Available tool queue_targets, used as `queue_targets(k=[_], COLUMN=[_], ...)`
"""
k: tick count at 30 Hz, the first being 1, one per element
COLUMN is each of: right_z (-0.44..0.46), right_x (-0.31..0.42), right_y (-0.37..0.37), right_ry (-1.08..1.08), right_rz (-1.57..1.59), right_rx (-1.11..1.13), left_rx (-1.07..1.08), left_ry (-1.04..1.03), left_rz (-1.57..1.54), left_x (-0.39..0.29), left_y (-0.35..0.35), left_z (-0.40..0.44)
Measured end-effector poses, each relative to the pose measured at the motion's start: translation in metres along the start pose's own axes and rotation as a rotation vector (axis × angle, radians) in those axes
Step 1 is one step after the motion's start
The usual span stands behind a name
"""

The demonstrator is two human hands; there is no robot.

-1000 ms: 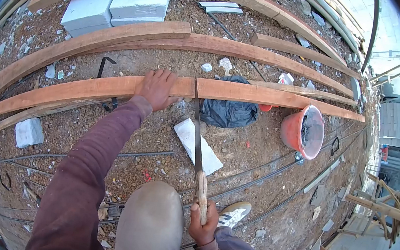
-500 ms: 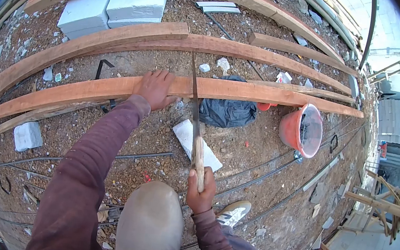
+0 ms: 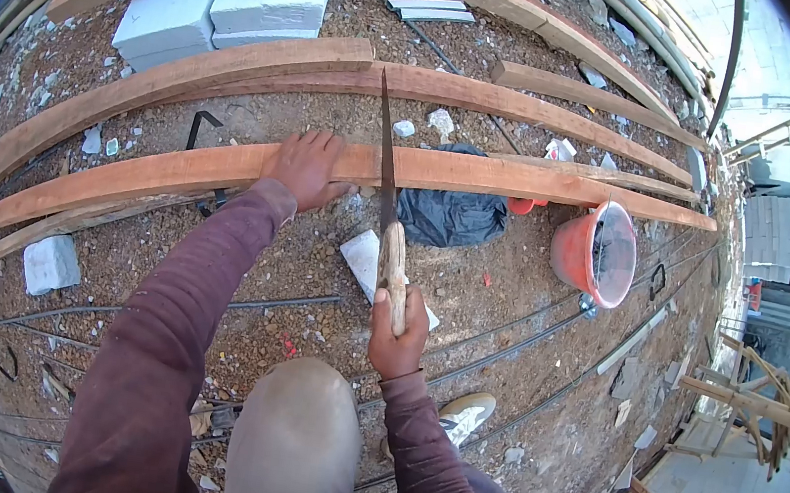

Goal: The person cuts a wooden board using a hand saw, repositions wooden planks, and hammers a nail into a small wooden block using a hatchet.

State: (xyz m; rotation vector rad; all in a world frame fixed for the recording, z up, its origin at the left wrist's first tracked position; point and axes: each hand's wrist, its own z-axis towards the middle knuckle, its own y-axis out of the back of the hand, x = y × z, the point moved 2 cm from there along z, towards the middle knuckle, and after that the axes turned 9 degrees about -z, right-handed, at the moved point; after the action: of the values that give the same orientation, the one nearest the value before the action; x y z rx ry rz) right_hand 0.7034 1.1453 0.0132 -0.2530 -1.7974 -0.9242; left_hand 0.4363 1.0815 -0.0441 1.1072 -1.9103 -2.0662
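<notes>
My right hand [image 3: 400,332] is wrapped round the pale wooden handle of a handsaw [image 3: 389,161]. The blade lies across a long reddish wooden beam [image 3: 514,178], its tip beyond the far edge. Just left of the blade, my left hand [image 3: 305,171] presses down on the beam, fingers over its top and thumb toward the near side. Under the beam, right of the saw, is a dark plastic bag [image 3: 448,219]. Partly behind the saw handle lies a white block piece [image 3: 362,260] on the ground.
A red bucket [image 3: 594,253] stands near the beam's right part. Further beams [image 3: 532,113] lie beyond, with large white blocks [image 3: 269,6] at the back left. Thin metal bars [image 3: 293,303] cross the rubble-strewn soil, and a white chunk [image 3: 51,264] sits at left.
My right hand has moved forward, away from my body, pushing the saw so its blade extends further past the beam. My left hand stays on the beam.
</notes>
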Motion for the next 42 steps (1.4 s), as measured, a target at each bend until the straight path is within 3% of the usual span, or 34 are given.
queue_targets(k=[5, 8, 12, 15, 18, 21, 22, 24, 27, 30, 33, 36, 39, 42], right_z=[-0.121, -0.141, -0.013, -0.038, -0.134, -0.139, -0.117, -0.042, -0.03, -0.114, -0.143, -0.048, -0.023, -0.109], right_x=[-0.021, -0.027, -0.014, -0.013, -0.037, -0.025, -0.032, -0.007, -0.012, -0.029, -0.034, -0.021, -0.008, -0.034], right_y=[0.043, 0.049, 0.004, 0.02, 0.054, 0.057, 0.044, 0.018, 0.01, 0.046, 0.053, 0.015, 0.011, 0.044], right_ry=[-0.027, 0.003, -0.007, -0.023, -0.013, 0.088, -0.048, -0.016, -0.042, -0.014, -0.024, 0.057, 0.01, -0.047], right_rz=[-0.099, -0.15, -0.093, -0.058, -0.129, -0.229, -0.123, -0.128, -0.047, -0.194, -0.215, -0.184, -0.09, -0.143], right_rx=[0.013, -0.005, 0.025, 0.049, 0.063, 0.037, 0.044, 0.052, 0.078, 0.08, 0.076, 0.039, 0.066, 0.073], left_rx=[-0.048, -0.046, -0.059, -0.093, 0.028, 0.012, 0.035, 0.051, 0.049, 0.073, 0.076, 0.062, 0.056, 0.052], left_ry=[-0.011, 0.005, -0.017, -0.045, 0.019, 0.027, 0.023, 0.023, 0.03, 0.028, 0.051, 0.047, 0.044, 0.032], left_rz=[0.014, 0.003, -0.014, 0.003, -0.028, -0.023, -0.035, -0.046, -0.033, -0.039, -0.038, -0.072, -0.049, -0.053], left_x=[-0.001, 0.001, 0.001, 0.004, 0.0, 0.001, -0.002, 0.0, 0.005, 0.004, -0.001, -0.001, 0.003, 0.002], left_y=[-0.003, 0.002, -0.002, -0.005, 0.002, 0.001, -0.001, 0.006, 0.001, 0.003, 0.007, 0.006, 0.005, 0.005], left_z=[-0.001, -0.002, 0.0, -0.001, 0.002, 0.0, -0.002, 0.001, 0.003, 0.003, 0.002, 0.003, 0.003, 0.004])
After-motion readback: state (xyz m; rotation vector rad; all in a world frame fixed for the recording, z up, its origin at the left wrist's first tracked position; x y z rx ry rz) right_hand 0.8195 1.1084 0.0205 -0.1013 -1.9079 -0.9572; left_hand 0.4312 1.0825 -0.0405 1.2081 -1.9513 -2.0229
